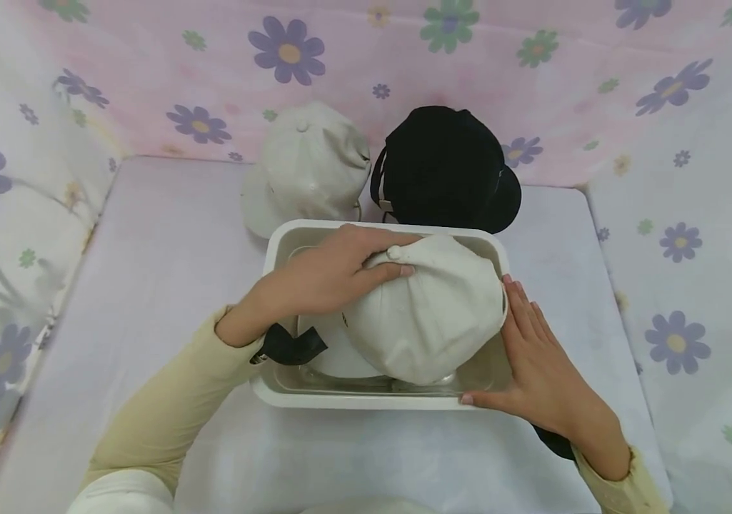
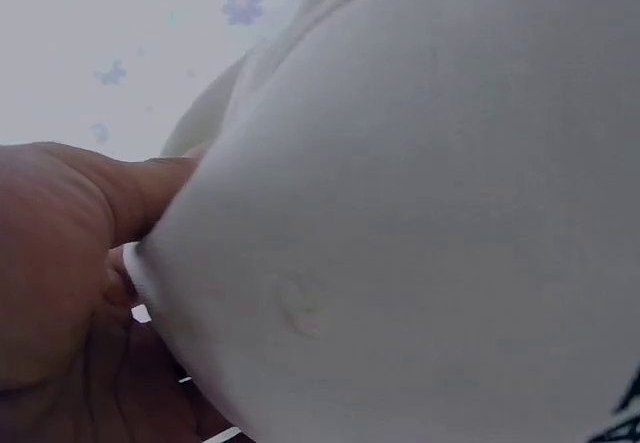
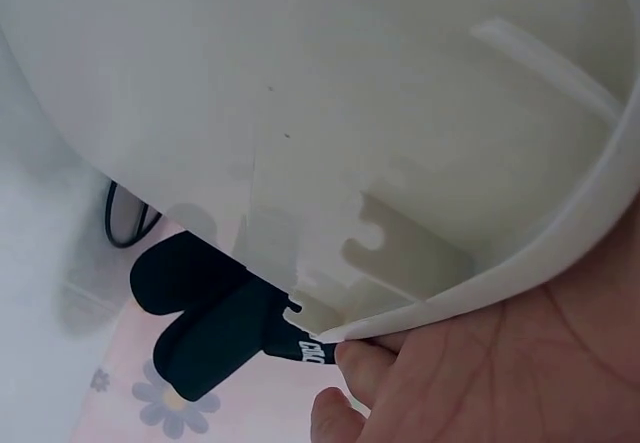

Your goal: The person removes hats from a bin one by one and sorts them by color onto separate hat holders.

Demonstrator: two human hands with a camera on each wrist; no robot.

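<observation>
A white cap lies tilted in a white rectangular bin, crown up and brim toward the left. My left hand pinches its fabric beside the top button, thumb and fingers on either side of a fold. Close up in the left wrist view, the cap fills most of the picture, with the left hand gripping its edge. At the bin's right end, my right hand rests with straight fingers along the side, near the cap's edge, and the thumb on the front rim. The right palm lies against a pale curved edge.
Behind the bin, another off-white cap and a black cap stand side by side on the white table. Flower-patterned cloth encloses the table at the back and sides. A black band hangs at the left wrist.
</observation>
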